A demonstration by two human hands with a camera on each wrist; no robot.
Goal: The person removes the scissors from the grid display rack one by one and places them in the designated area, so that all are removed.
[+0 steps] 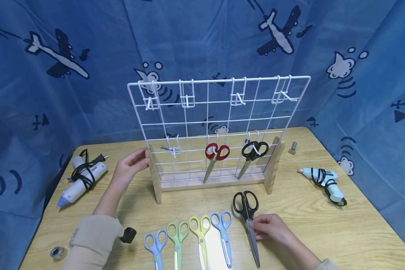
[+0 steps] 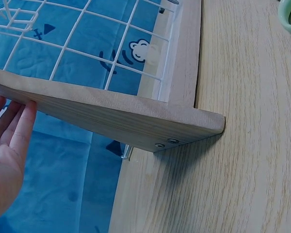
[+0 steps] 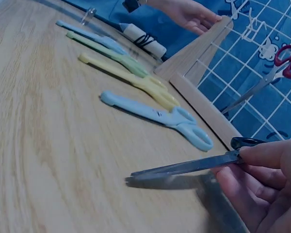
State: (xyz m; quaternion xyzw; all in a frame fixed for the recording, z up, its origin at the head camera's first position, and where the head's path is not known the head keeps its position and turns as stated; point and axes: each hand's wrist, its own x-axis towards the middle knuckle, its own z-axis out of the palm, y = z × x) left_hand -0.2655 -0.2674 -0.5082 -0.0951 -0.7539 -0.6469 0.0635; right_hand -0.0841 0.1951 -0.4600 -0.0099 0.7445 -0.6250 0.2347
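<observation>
My right hand pinches black-handled scissors by the blades, just below the pivot. In the right wrist view, the blades slant just above the table, tips low. My left hand holds the upper edge of the left wooden side of a white wire rack; in the left wrist view, fingers lie against the wood. Red-handled scissors and another black-handled pair hang from lower hooks on the rack. A lower-left hook and the upper hooks hold nothing.
In front of the rack lie blue, green, yellow and another blue pair of scissors. Corded glue guns lie left and right. A bolt and a small clear roll are on the table.
</observation>
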